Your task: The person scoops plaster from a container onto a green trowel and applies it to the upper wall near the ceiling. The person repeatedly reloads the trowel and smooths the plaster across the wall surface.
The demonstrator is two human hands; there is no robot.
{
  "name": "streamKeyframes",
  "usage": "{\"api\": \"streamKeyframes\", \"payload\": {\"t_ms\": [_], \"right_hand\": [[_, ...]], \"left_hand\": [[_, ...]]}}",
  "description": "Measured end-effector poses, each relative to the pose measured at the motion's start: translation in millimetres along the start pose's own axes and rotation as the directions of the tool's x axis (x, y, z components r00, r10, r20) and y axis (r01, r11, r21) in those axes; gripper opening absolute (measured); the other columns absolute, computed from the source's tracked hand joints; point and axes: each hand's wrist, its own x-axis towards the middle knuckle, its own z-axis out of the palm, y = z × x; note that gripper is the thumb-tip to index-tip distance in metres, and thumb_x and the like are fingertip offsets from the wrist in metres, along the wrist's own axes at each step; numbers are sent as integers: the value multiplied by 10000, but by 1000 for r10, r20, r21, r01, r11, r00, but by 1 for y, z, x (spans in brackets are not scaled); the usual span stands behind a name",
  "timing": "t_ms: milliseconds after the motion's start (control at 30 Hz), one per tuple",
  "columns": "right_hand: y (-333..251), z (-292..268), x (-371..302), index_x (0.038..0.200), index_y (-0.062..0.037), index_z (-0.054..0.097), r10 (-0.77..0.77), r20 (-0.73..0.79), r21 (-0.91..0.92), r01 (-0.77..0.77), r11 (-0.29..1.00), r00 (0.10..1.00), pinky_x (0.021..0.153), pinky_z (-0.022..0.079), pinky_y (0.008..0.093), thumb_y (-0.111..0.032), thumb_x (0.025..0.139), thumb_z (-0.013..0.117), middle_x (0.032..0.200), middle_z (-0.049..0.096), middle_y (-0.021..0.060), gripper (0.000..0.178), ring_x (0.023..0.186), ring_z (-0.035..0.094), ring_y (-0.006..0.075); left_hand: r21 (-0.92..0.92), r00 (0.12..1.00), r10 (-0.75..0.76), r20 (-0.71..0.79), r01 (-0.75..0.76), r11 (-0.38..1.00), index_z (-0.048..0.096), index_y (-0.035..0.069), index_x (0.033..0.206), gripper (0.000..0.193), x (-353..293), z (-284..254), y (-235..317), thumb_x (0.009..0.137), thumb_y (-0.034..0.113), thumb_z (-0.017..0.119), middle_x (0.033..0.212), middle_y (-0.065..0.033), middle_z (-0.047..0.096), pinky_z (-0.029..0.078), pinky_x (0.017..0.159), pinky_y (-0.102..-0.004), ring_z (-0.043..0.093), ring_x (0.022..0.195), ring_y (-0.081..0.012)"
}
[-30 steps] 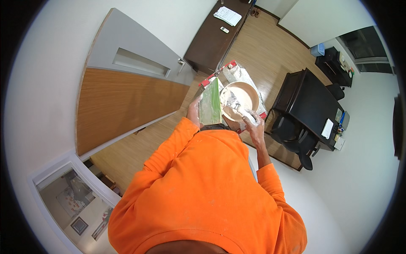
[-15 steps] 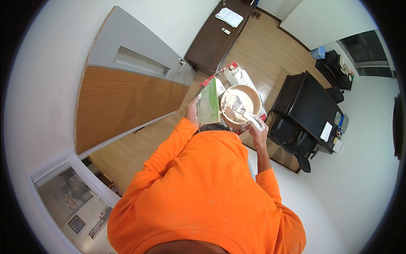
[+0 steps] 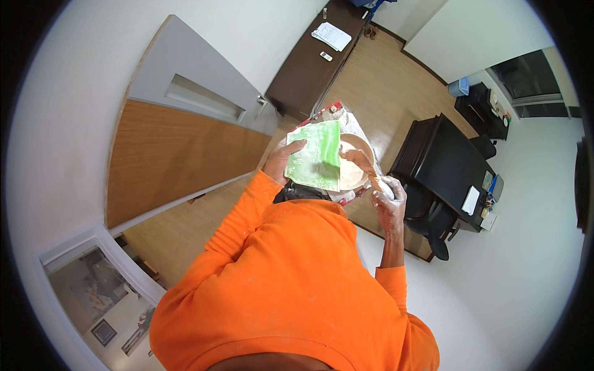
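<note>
A flat green board (image 3: 315,156), smeared with pale paste, is gripped at its near edge by the left hand (image 3: 283,159), the fingers clamped over its face and the thumb hidden behind it. Just beside the board, on the side away from that hand, a wooden-handled tool (image 3: 366,168) is held by the right hand (image 3: 390,199), which is dusted white and closed around the handle; the tool's tip is laid against the board's edge. Directly beyond the board, a round pale bucket (image 3: 354,167) is partly covered by it, and a patterned sheet (image 3: 346,120) is spread under the bucket on the wood floor. Farther from the board, a dark cabinet (image 3: 309,68) is set against the wall, and a black desk (image 3: 448,167) is placed well apart on the tool's side.
</note>
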Motion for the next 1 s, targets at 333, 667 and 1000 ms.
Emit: {"api": "streamKeyframes", "payload": {"t_ms": [333,667,1000], "right_hand": [[-24,11,0,917,-5,692,3,24,-276,4,961,1000,759,583,274,144,709,724,1056,616,58,258,860,664,143],[-39,-39,-14,898,2,684,-155,-9,-431,136,892,988,709,513,244,32,697,776,1009,631,55,222,900,599,136],[-40,27,-17,1055,-47,549,112,118,100,-124,987,987,411,285,185,-258,887,672,686,559,60,296,491,435,60]], "left_hand": [[188,996,40,82,-55,981,488,-23,1306,461,-32,61,32,884,104,625,1165,-104,627,495,941,-297,614,1063,-167],[206,982,63,177,-99,974,475,-16,1316,472,-34,62,37,877,96,609,1194,-105,610,471,980,-300,600,1094,-172],[254,971,-5,240,-58,965,483,-12,1299,464,-14,56,26,870,104,617,1181,-95,604,469,970,-290,593,1081,-152]]}}
